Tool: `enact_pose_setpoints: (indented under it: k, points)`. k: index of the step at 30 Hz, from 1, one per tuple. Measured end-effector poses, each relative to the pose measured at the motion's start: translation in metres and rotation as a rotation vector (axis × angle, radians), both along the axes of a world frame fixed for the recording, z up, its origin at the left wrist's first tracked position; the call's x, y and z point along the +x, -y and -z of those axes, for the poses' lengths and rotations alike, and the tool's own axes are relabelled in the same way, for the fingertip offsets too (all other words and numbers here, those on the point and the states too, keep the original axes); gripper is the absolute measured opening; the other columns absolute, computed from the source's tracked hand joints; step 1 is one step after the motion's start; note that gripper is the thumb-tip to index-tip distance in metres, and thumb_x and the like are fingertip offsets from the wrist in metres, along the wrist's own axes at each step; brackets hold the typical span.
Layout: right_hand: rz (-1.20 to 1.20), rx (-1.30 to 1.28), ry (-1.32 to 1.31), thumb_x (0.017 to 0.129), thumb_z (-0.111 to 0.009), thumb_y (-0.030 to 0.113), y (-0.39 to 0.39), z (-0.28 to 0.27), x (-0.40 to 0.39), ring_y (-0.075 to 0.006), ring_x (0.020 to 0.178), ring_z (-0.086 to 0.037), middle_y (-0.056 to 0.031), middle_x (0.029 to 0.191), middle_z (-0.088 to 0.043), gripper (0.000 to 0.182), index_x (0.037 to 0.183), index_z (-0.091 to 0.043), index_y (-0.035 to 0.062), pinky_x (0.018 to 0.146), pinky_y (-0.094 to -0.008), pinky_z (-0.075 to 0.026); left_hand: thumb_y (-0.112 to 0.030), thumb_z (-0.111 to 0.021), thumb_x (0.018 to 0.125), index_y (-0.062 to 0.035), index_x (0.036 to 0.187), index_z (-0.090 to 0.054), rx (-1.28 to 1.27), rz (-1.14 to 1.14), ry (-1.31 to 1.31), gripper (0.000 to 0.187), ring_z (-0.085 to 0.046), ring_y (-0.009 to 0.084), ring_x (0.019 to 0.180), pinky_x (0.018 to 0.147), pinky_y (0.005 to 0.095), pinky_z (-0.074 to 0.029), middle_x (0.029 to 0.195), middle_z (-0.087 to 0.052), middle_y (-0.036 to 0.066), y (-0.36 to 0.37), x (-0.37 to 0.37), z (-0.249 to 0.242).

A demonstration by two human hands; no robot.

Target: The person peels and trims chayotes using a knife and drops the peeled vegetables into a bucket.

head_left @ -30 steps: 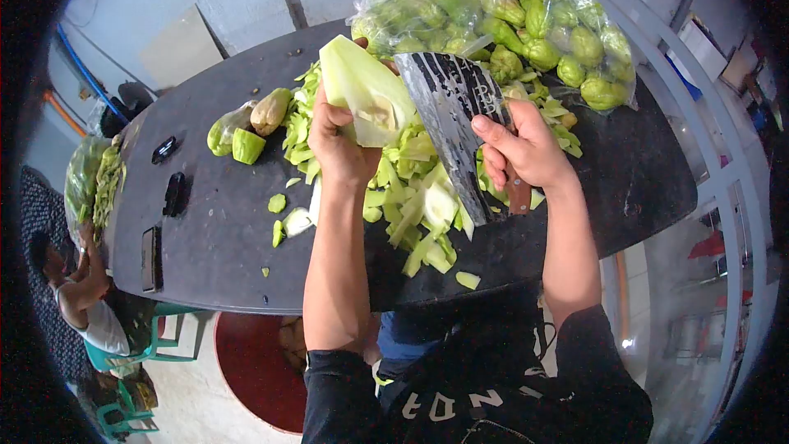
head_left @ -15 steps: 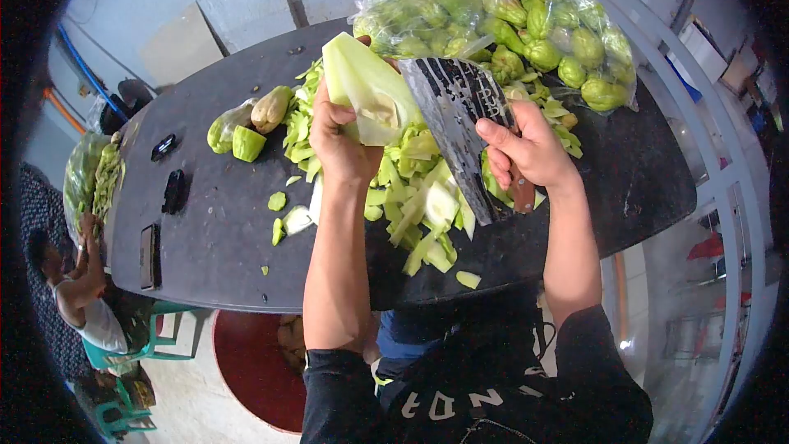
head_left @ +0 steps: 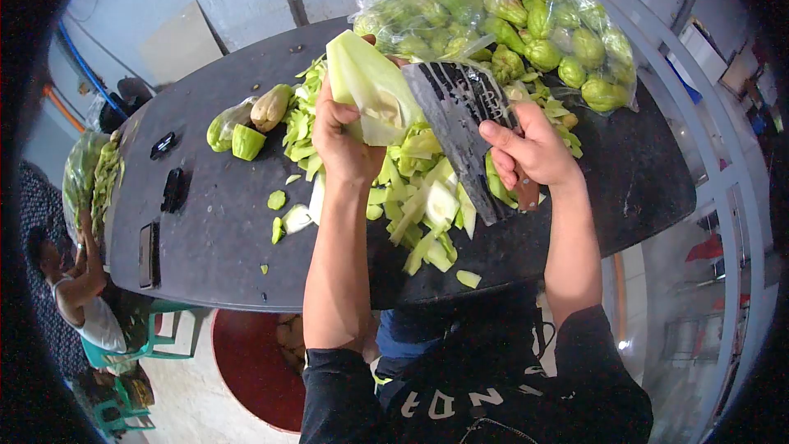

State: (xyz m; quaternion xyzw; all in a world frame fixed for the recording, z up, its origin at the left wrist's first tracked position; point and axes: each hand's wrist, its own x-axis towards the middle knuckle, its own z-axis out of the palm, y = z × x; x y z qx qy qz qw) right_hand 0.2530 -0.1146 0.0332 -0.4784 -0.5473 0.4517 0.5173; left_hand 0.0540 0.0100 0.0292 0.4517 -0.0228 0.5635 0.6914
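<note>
Gripped in my left hand (head_left: pixel 347 136) is a pale green peeled chayote piece (head_left: pixel 366 86), its cut face showing the seed hollow. My right hand (head_left: pixel 538 148) is closed round the wooden handle of a wide, dark-bladed cleaver (head_left: pixel 460 127). The blade's upper end is close beside the chayote piece; whether they touch I cannot tell. Below and behind both hands lies a heap of green peelings (head_left: pixel 419 197) on the dark table (head_left: pixel 222 238).
A clear plastic bag of whole chayotes (head_left: pixel 538 25) lies at the back. Left of the peelings are a few chayotes (head_left: pixel 271 108). Dark small objects (head_left: pixel 173 191) lie further left. Another person (head_left: pixel 82 288) sits at the left edge; a red tub (head_left: pixel 246 370) stands below.
The chayote piece and the cleaver have both shifted very slightly to the right. Both hands keep their hold.
</note>
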Motion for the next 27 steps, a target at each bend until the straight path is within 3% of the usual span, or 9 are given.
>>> enact_pose_setpoints:
  k: [12,15,18,27]
  points:
    - [-0.043,-0.075,-0.014,0.095,-0.062,0.027,0.001,0.003,0.004,-0.0102,0.037,-0.047,-0.0005,0.047,-0.048,0.029,0.082,-0.048,0.0047,0.035,-0.0272,-0.040,-0.022,-0.046,0.063,0.0032,0.135,-0.041,-0.032,-0.033,-0.028,0.076,-0.060,0.0332,0.105,0.092,0.0388,-0.049,0.108,-0.063,0.028,0.002,-0.002,-0.002]
    - [-0.083,-0.076,-0.057,0.095,-0.062,0.026,0.000,0.004,0.002,-0.0104,0.036,-0.047,-0.0006,0.047,-0.048,0.029,0.083,-0.048,0.0048,0.035,-0.0271,-0.040,-0.021,-0.045,0.063,0.0029,0.136,-0.041,-0.006,0.004,-0.025,0.077,-0.059,0.0305,0.107,0.093,0.0380,-0.048,0.115,-0.061,0.024,0.001,0.001,0.003]
    - [-0.052,-0.058,-0.026,0.096,-0.061,0.027,-0.002,0.006,-0.009,-0.0095,0.036,-0.047,0.0003,0.047,-0.047,0.027,0.084,-0.049,0.0054,0.035,-0.0266,-0.040,-0.019,-0.045,0.062,0.0021,0.136,-0.044,-0.098,-0.041,-0.070,0.077,-0.055,0.0254,0.114,0.098,0.0372,-0.045,0.129,-0.055,0.013,0.015,0.009,0.004]
    - [-0.057,-0.010,-0.102,0.098,-0.058,0.026,-0.005,0.009,-0.017,-0.0089,0.038,-0.048,0.0006,0.051,-0.048,0.027,0.080,-0.048,0.0081,0.036,-0.0268,-0.042,-0.017,-0.044,0.064,0.0000,0.138,-0.043,-0.109,-0.049,-0.007,0.076,-0.056,0.0245,0.111,0.095,0.0364,-0.046,0.126,-0.055,0.013,0.016,0.013,0.005]
